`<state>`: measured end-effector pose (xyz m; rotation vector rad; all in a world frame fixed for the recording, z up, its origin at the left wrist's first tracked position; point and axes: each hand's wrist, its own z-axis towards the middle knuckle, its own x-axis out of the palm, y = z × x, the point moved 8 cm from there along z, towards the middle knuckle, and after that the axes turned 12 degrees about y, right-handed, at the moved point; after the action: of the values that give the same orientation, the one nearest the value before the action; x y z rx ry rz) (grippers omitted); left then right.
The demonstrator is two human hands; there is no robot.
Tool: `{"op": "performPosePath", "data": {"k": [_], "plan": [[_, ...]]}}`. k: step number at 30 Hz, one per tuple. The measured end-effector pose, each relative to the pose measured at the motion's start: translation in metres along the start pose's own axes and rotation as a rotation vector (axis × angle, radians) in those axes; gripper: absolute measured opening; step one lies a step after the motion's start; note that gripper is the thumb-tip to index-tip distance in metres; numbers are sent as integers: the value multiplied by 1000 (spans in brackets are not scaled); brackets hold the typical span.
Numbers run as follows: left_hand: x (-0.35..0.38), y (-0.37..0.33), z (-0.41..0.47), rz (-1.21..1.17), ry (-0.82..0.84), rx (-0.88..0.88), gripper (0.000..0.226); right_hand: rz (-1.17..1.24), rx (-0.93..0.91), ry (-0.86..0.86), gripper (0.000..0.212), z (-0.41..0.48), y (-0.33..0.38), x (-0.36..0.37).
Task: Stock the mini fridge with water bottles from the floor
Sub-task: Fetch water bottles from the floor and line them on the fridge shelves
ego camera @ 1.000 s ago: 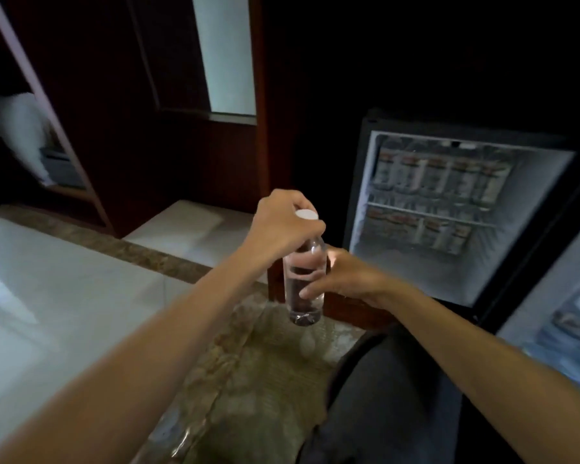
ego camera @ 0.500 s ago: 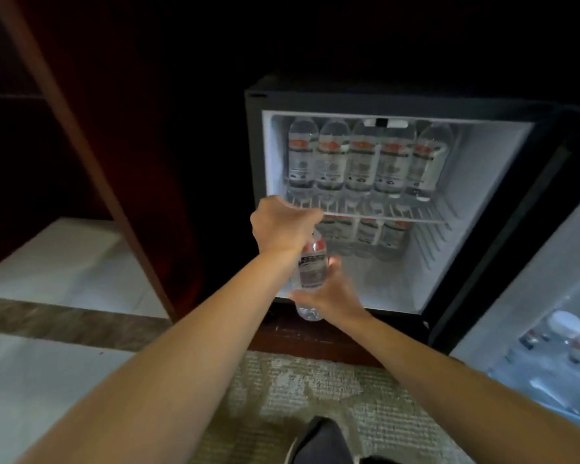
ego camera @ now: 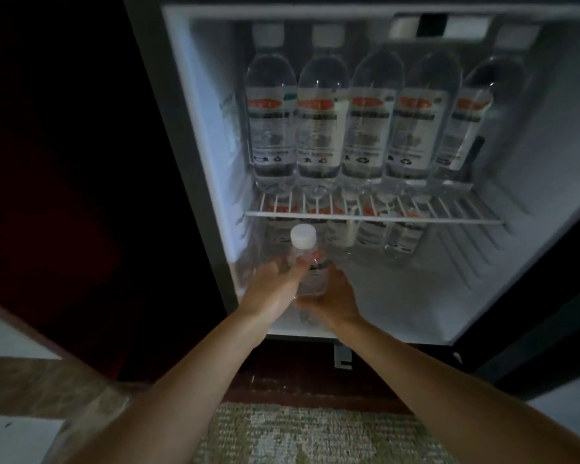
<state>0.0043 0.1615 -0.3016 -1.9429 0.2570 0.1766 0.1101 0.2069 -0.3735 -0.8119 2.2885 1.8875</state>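
Observation:
A clear water bottle (ego camera: 310,269) with a white cap stands upright at the front left of the open mini fridge's (ego camera: 195,135) lower compartment. My left hand (ego camera: 272,289) wraps its left side and my right hand (ego camera: 332,298) holds its right side and base. Several labelled water bottles (ego camera: 318,125) stand in a row on the wire shelf (ego camera: 372,217) above. More bottles (ego camera: 369,236) stand behind, under the shelf.
The fridge door (ego camera: 533,313) hangs open at the right. Dark wooden cabinet panels (ego camera: 81,195) flank the fridge on the left. A woven mat (ego camera: 315,433) and pale floor tiles (ego camera: 17,440) lie below.
The view has closed in on the fridge. Both hands have carried the bottle forward from in front of the fridge into its lower compartment, and my left hand has slid from the cap to the bottle's side.

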Motion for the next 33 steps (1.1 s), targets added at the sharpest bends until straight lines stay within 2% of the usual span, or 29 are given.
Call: {"op": "performPosePath", "data": {"k": [2,6,11,17,20,22,25,29,33], "plan": [[2,7,14,8,18,28,5,13,-33,4,61,20,-4,6],[-1,17,42,-128,27,73,27,94,-103,2,56,47,-1,9],[-18,32,74,-63,-141,50,34,101,-267,37,65,65,10,23],[-27,44,96,-117,-250,88,18,65,-276,110,55,93,7,37],[-26,38,91,-27,-245,143,28,54,-270,151,61,94,3,39],[-25,36,90,32,-237,190,40,35,-251,149,65,94,0,40],[-27,38,89,87,-261,154,54,-38,-183,194,63,96,0,41],[-25,32,82,232,-252,88,32,-290,30,302,62,91,0,39],[-26,21,63,369,-253,0,33,-384,167,251,58,50,15,23]]}}
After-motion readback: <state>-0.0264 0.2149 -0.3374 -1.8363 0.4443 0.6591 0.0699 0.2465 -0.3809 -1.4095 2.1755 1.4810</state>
